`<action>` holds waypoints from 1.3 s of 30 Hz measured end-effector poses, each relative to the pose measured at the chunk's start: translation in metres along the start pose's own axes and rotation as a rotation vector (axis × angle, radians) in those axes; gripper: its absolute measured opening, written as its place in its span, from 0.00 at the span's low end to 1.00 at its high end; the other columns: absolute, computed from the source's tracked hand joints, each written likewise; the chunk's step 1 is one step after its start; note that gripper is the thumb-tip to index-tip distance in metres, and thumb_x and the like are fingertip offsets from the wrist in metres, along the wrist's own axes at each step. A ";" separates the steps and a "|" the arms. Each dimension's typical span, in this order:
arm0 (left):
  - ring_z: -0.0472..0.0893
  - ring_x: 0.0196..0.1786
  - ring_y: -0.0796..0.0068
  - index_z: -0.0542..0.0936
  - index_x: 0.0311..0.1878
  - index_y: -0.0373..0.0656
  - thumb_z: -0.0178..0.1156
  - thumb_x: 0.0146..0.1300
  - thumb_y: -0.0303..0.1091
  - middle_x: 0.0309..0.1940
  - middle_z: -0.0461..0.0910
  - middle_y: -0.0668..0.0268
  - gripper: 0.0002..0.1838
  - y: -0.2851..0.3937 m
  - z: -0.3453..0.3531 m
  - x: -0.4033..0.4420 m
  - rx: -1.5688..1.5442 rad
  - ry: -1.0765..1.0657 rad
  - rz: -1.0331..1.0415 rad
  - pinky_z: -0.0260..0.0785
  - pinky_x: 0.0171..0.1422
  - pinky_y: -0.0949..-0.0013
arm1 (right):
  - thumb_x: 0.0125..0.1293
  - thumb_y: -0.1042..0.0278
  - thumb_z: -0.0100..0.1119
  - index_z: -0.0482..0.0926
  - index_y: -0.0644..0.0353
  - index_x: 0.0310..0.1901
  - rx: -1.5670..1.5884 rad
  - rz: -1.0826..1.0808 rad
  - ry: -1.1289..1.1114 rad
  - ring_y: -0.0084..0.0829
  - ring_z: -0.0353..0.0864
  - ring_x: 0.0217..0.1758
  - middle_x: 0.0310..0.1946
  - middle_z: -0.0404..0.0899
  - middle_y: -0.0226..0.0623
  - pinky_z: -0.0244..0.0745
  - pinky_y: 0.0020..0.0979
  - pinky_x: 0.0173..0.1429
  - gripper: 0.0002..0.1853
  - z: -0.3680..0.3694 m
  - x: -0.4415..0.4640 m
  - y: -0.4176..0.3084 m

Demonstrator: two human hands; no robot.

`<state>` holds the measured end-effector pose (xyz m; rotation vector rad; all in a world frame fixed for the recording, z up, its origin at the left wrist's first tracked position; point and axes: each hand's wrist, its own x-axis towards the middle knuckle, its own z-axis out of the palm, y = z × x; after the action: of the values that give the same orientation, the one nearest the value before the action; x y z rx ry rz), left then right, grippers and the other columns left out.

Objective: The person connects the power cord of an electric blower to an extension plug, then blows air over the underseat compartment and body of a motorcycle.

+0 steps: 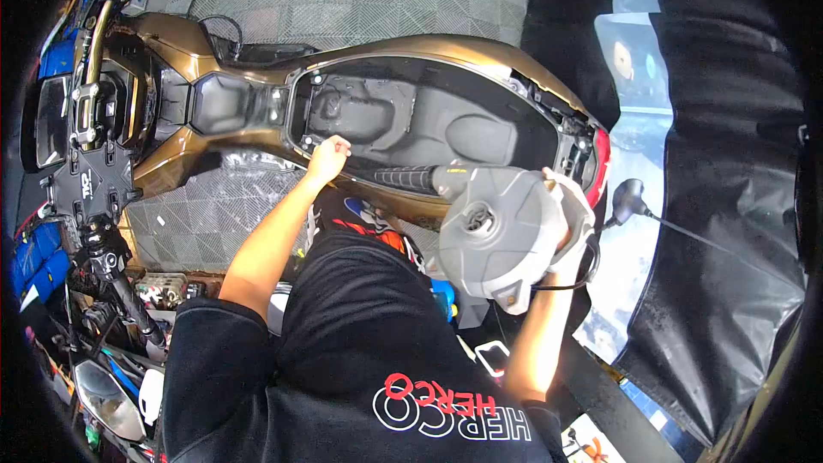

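Observation:
A brown scooter (pixel 454 50) lies across the view with its storage compartment (pixel 437 111) open. My left hand (pixel 330 159) is closed at the compartment's near edge; whether something small is between the fingers cannot be made out. On the right, my right hand (pixel 561 184) grips a large grey rounded device (pixel 497 231) with a ribbed black hose (pixel 403 177) on its front. This device is over the near rear side of the scooter, and it hides most of the right palm and fingers.
The handlebar (pixel 84 120) with a black plate stands at the left. A red tail light (pixel 602 163) marks the scooter's rear. A round mirror (pixel 630 199) on a stalk sticks out at the right. Black sheeting (pixel 729 163) hangs beyond. Tools and parts lie at the lower left.

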<state>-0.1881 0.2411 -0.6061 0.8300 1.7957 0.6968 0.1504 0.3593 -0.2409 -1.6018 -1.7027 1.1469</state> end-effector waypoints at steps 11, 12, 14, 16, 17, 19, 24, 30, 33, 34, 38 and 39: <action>0.87 0.37 0.63 0.81 0.45 0.35 0.49 0.77 0.48 0.33 0.87 0.56 0.23 -0.013 -0.007 0.018 -0.045 0.148 -0.056 0.78 0.45 0.61 | 0.69 0.62 0.61 0.79 0.69 0.58 -0.146 -0.108 0.113 0.32 0.83 0.53 0.52 0.84 0.42 0.77 0.33 0.61 0.22 -0.006 -0.022 0.028; 0.87 0.37 0.63 0.81 0.45 0.35 0.49 0.77 0.48 0.33 0.87 0.56 0.23 -0.012 -0.007 0.018 -0.044 0.144 -0.057 0.78 0.45 0.61 | 0.69 0.61 0.61 0.79 0.69 0.58 -0.081 -0.082 0.106 0.33 0.83 0.53 0.52 0.84 0.42 0.77 0.33 0.61 0.22 -0.020 -0.024 0.030; 0.86 0.34 0.72 0.82 0.45 0.35 0.52 0.76 0.43 0.31 0.87 0.59 0.19 -0.010 -0.003 0.016 -0.165 0.002 -0.047 0.78 0.41 0.66 | 0.62 0.68 0.68 0.82 0.68 0.54 -0.040 0.006 0.188 0.32 0.85 0.50 0.49 0.86 0.42 0.79 0.33 0.59 0.20 -0.044 -0.031 0.026; 0.86 0.34 0.74 0.82 0.45 0.35 0.53 0.76 0.40 0.30 0.86 0.60 0.16 -0.001 0.000 0.010 -0.119 -0.046 -0.035 0.78 0.41 0.68 | 0.66 0.66 0.65 0.81 0.67 0.56 -0.011 0.075 0.204 0.33 0.84 0.51 0.50 0.85 0.41 0.80 0.34 0.59 0.20 -0.066 -0.037 0.015; 0.85 0.33 0.76 0.82 0.44 0.34 0.54 0.75 0.37 0.30 0.86 0.61 0.14 0.004 0.001 0.008 -0.068 -0.090 -0.020 0.78 0.40 0.70 | 0.67 0.64 0.63 0.80 0.67 0.57 -0.031 0.080 0.206 0.33 0.84 0.51 0.50 0.85 0.41 0.80 0.34 0.59 0.21 -0.074 -0.039 0.006; 0.87 0.35 0.71 0.82 0.44 0.35 0.54 0.73 0.34 0.31 0.87 0.59 0.12 0.002 0.011 0.008 -0.072 -0.123 -0.032 0.79 0.43 0.67 | 0.69 0.59 0.60 0.79 0.66 0.59 -0.072 0.092 0.216 0.32 0.84 0.51 0.50 0.85 0.40 0.80 0.35 0.58 0.22 -0.088 -0.044 -0.022; 0.86 0.35 0.73 0.81 0.47 0.35 0.54 0.73 0.28 0.35 0.87 0.59 0.09 0.000 0.028 0.008 0.094 -0.186 0.049 0.79 0.44 0.68 | 0.73 0.52 0.53 0.77 0.65 0.62 -0.118 0.139 0.215 0.31 0.84 0.50 0.51 0.84 0.41 0.81 0.35 0.58 0.26 -0.106 -0.042 -0.062; 0.87 0.37 0.70 0.82 0.46 0.36 0.56 0.71 0.31 0.35 0.88 0.58 0.10 0.010 0.038 0.004 -0.015 -0.232 0.026 0.79 0.46 0.66 | 0.73 0.54 0.56 0.77 0.67 0.61 -0.038 0.115 0.122 0.33 0.84 0.53 0.54 0.83 0.44 0.80 0.36 0.60 0.26 -0.114 -0.045 -0.062; 0.87 0.37 0.70 0.82 0.45 0.36 0.57 0.70 0.34 0.33 0.88 0.58 0.11 0.019 0.040 0.001 -0.059 -0.242 0.021 0.79 0.46 0.65 | 0.68 0.65 0.61 0.77 0.70 0.58 0.044 0.061 0.108 0.37 0.84 0.55 0.55 0.83 0.47 0.80 0.36 0.62 0.21 -0.109 -0.043 -0.055; 0.87 0.36 0.71 0.82 0.45 0.36 0.57 0.70 0.33 0.33 0.88 0.58 0.11 0.022 0.040 0.000 -0.102 -0.244 0.017 0.79 0.45 0.66 | 0.68 0.65 0.61 0.78 0.70 0.58 0.002 0.013 0.114 0.37 0.85 0.54 0.55 0.83 0.47 0.81 0.36 0.62 0.21 -0.104 -0.041 -0.052; 0.86 0.35 0.72 0.82 0.45 0.34 0.57 0.71 0.31 0.33 0.87 0.58 0.10 0.028 0.039 -0.004 -0.180 -0.254 0.004 0.80 0.43 0.68 | 0.67 0.67 0.62 0.80 0.69 0.55 -0.162 -0.180 0.141 0.36 0.85 0.53 0.53 0.84 0.47 0.81 0.35 0.60 0.18 -0.073 -0.028 -0.045; 0.86 0.35 0.72 0.82 0.45 0.34 0.57 0.71 0.31 0.33 0.87 0.58 0.10 0.027 0.038 -0.005 -0.180 -0.253 0.005 0.80 0.43 0.68 | 0.67 0.68 0.62 0.80 0.69 0.54 -0.205 -0.227 0.151 0.36 0.85 0.52 0.53 0.84 0.47 0.81 0.35 0.60 0.17 -0.067 -0.026 -0.045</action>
<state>-0.1447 0.2565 -0.5955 0.7646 1.4820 0.7116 0.1870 0.3515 -0.1648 -1.5220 -1.8922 0.7438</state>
